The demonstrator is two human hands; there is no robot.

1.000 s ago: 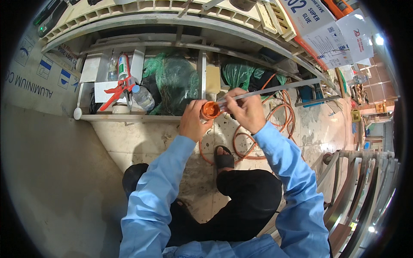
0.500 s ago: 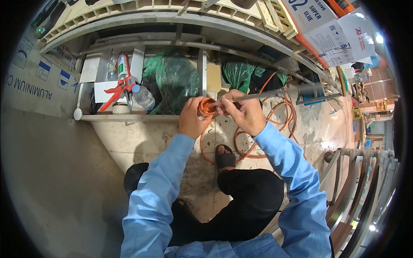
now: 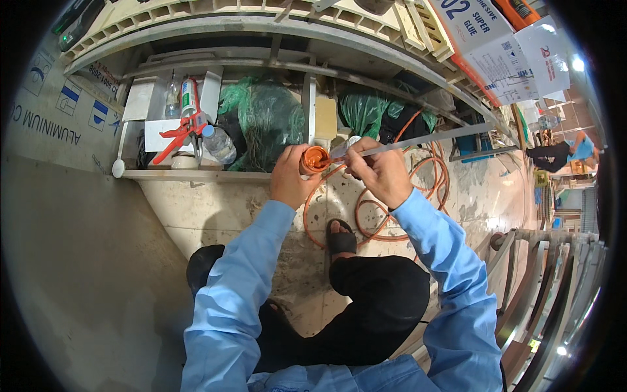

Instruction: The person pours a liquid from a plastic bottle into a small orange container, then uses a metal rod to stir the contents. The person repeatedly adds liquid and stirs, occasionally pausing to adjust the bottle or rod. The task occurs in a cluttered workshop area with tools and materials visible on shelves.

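Note:
My left hand (image 3: pixel 289 178) is closed around a small open jar (image 3: pixel 316 159) with orange-brown paste inside, its mouth tilted up toward me. My right hand (image 3: pixel 380 171) pinches a long, thin, flat metal strip (image 3: pixel 434 138) close to its left end. That end carries orange-brown paste and rests at the jar's right rim. The rest of the strip reaches far out to the right. Both hands are held over the floor, just in front of a low shelf.
On the low shelf (image 3: pixel 196 175) lie a red caulking gun (image 3: pixel 179 136), a clear plastic bottle (image 3: pixel 219 145) and green plastic bags (image 3: pixel 264 117). An orange hose (image 3: pixel 428 189) coils on the floor. Slatted furniture (image 3: pixel 548 287) stands at right; a person (image 3: pixel 575 151) is farther off.
My right hand has shifted slightly right, drawing the strip's end from inside the jar to its rim. The strip's far end has swung slightly. The distant person now shows more clearly.

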